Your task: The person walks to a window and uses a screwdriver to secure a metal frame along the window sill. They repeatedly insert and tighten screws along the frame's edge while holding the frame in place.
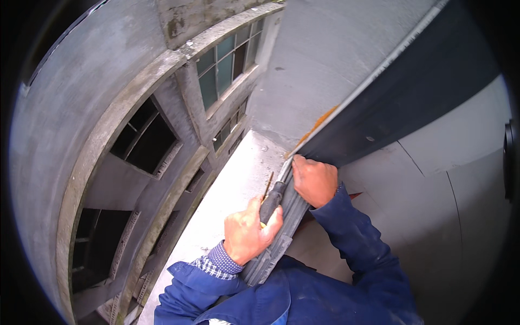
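Note:
In the head view my left hand [249, 230] is closed around a black-handled tool [273, 197], its metal shaft pointing up along a grey metal frame track [271, 254]. A thin rusty brown strip [269, 184] sticks up beside that handle. My right hand [314, 181] is higher and to the right, fingers curled on the frame's edge near the shaft; its fingertips are partly hidden. A dark panel [395, 92] with a pale edge strip rises to the upper right, orange foam-like material [319, 122] along that edge.
A white ledge [216, 195] runs left of the frame, with a drop beyond it toward a concrete facade [92, 65] and windows [225, 67]. A grey wall [309, 43] stands behind. Pale tiles [428, 216] lie on the right, below the dark panel.

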